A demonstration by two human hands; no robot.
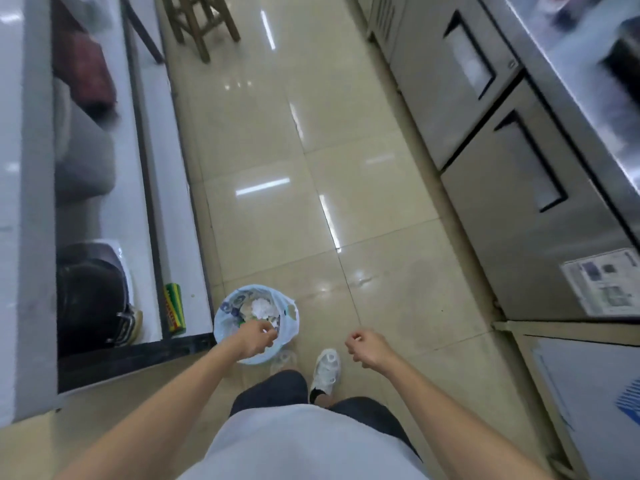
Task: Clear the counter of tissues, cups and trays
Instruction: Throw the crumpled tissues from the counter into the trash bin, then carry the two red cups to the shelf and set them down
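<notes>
Left hand (258, 337) poised over the bag-lined waste bin (221, 327) on the floor, placed so discarded items fall straight in; whether its curled fingers pinch anything cannot be told. Right hand (367, 346) hangs aside — loosely curled, holding nothing. The bin holds crumpled white tissues (261, 308) and mixed scraps — no cups or trays are discernible.
</notes>
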